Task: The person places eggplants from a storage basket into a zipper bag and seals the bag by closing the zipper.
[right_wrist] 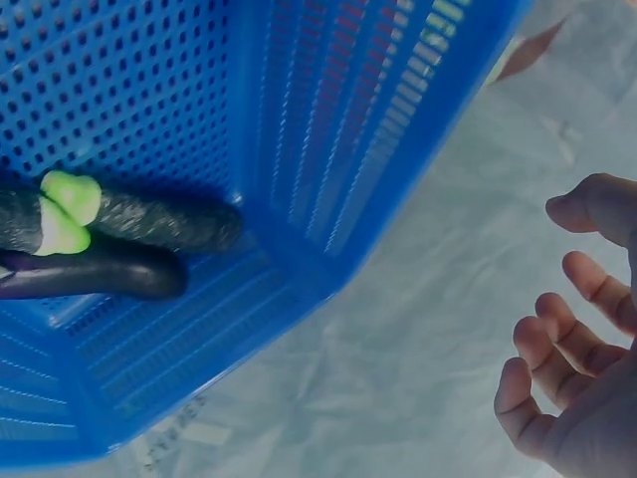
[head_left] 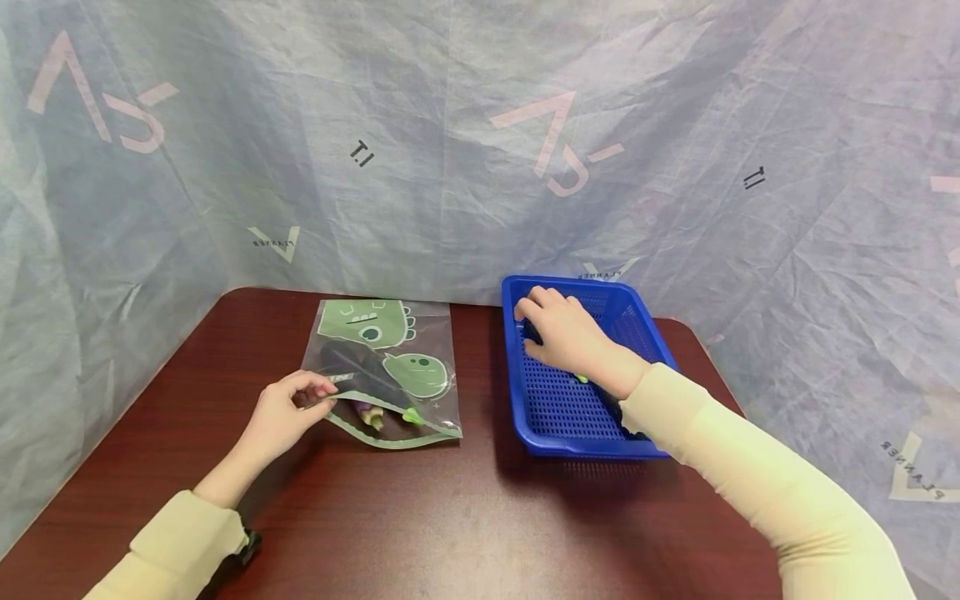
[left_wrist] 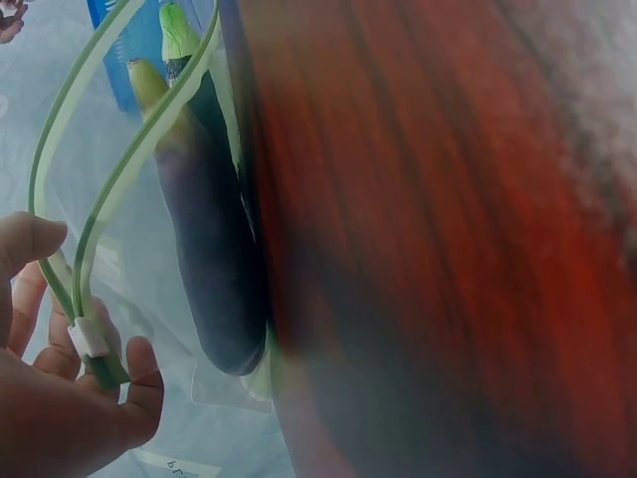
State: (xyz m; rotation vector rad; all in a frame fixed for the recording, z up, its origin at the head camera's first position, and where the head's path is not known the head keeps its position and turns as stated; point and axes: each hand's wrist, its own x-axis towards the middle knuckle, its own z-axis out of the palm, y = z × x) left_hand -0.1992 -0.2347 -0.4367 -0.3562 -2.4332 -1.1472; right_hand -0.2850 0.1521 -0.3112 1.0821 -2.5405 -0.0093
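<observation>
A clear zip bag (head_left: 442,333) with green cartoon prints lies on the table, its mouth parted toward me. My left hand (head_left: 288,408) pinches the mouth's left corner, beside a white slider (left_wrist: 90,337). Inside the bag are a purple eggplant (left_wrist: 214,249) and a dark vegetable with a bright green end (left_wrist: 179,35). My right hand (head_left: 566,333) hovers over the blue basket (head_left: 522,400), fingers loosely bent and holding nothing. Dark green cucumber-like vegetables (right_wrist: 164,217) with bright green ends lie in the basket beside another eggplant (right_wrist: 119,274); my right arm mostly hides them in the head view.
The reddish-brown wooden table (head_left: 465,517) extends in front of both the bag and basket. A grey printed cloth (head_left: 450,167) hangs behind the table and along its sides. A dark wrist strap (head_left: 243,546) shows at my left sleeve.
</observation>
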